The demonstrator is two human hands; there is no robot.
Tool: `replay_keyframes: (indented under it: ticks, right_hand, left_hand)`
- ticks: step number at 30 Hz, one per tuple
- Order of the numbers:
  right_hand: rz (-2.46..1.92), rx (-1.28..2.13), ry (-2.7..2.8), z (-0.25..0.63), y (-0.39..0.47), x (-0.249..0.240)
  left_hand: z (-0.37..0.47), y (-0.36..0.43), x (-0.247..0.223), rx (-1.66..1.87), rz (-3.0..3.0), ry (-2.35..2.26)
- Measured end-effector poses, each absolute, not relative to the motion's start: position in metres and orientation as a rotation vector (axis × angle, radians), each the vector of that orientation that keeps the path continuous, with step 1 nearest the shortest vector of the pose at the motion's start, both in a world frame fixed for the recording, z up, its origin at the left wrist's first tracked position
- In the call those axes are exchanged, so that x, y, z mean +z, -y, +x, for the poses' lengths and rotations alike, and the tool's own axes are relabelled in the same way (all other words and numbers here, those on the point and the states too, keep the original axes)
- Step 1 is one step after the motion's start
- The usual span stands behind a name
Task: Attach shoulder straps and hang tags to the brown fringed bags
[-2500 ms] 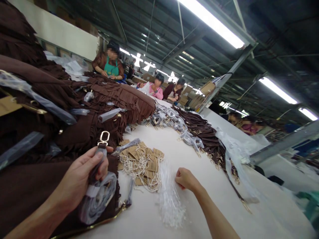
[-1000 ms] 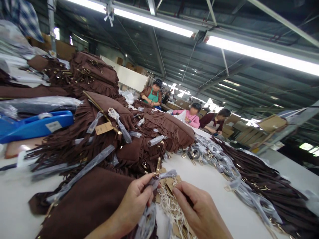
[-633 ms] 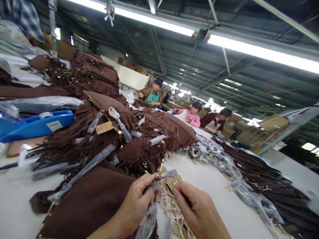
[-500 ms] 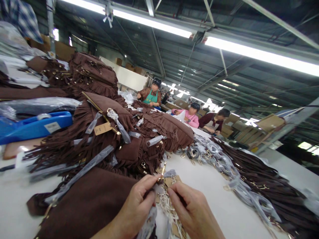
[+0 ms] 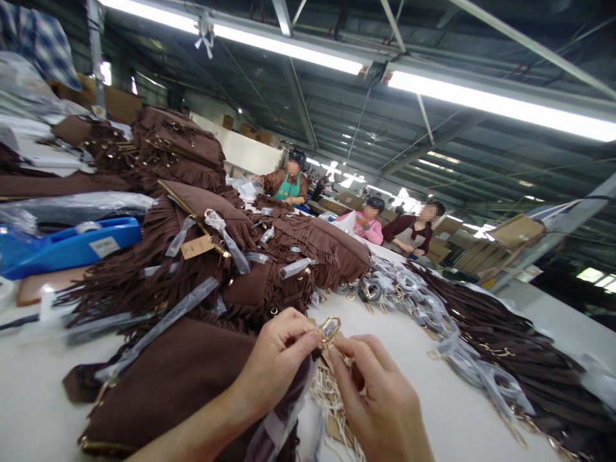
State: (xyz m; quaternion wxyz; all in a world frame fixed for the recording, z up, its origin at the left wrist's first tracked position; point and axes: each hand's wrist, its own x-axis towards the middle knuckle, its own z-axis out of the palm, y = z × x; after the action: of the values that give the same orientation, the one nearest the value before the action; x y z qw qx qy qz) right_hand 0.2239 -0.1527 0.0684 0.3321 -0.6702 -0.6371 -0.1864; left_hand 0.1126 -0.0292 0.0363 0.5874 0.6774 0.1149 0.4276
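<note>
My left hand (image 5: 282,356) pinches a gold metal snap hook (image 5: 330,328), whose oval loop sticks up past the fingertips. Close beside it, my right hand (image 5: 378,391) is closed, thumb against index finger; whatever lies between them is too small to make out. Below both hands lies a bunch of white strings (image 5: 332,394) with brown paper tags (image 5: 339,431). A dark brown bag (image 5: 178,378) rests flat to the left, partly under my left forearm. Clear plastic wrap (image 5: 282,427) hangs below my left hand.
Fringed brown bags (image 5: 332,247) are heaped ahead, one with a tan tag (image 5: 197,246). Left of them sits a blue tape dispenser (image 5: 72,247). Wrapped straps (image 5: 414,301) and dark strips (image 5: 505,346) lie right on the white table (image 5: 409,359). Several people work farther back.
The snap hook has turned so its loop now faces me. My left hand has risen slightly and shifted, and my right hand has come closer to the hook.
</note>
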Motion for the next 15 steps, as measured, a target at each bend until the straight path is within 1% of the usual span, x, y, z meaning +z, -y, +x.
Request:
replay_keyframes:
  ticks: [3,5,7,12,15]
  right_hand:
    - [-1.655,-0.706,1.655,0.22,0.162,0.071]
    - [-1.613,-0.732,1.645,0.216,0.166,0.071]
    - [-1.63,-0.634,1.579,0.212,0.168,0.069]
    - [-1.692,-0.122,1.336,0.201,0.169,0.07]
    - [-1.633,-0.069,1.387,0.207,0.175,0.076]
  left_hand:
    - [0.107,0.028,0.052,0.995,1.775,-0.262]
    - [0.103,0.029,0.064,1.014,1.895,-0.229]
    - [0.101,0.033,0.077,1.075,2.02,-0.174]
    - [0.098,0.041,0.102,1.232,2.222,0.028]
    - [0.093,0.042,0.108,1.212,2.213,0.131]
